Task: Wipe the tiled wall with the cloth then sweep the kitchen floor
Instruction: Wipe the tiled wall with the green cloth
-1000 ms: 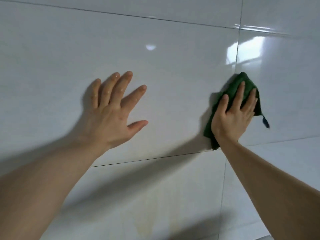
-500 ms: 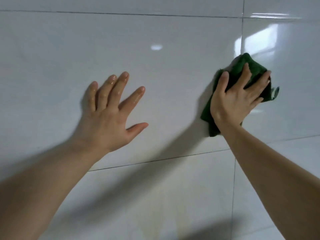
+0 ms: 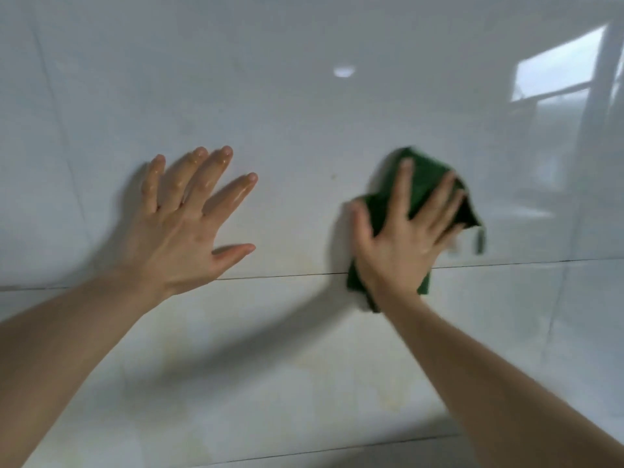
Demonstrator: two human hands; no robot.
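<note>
Tiled wall (image 3: 304, 130): right hand (image 3: 401, 238) flattens cloth (image 3: 425, 177).

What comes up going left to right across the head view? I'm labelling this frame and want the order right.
Left hand flat on the tiled wall → right hand pressing the green cloth to the wall → window reflection in the tile at far right.

The right hand (image 3: 401, 238) presses a green cloth (image 3: 422, 184) flat against the glossy white tiled wall (image 3: 304, 130), right of frame centre, over a horizontal grout line. The left hand (image 3: 182, 228), fingers spread and wet-looking, rests flat on the wall at centre left
</note>
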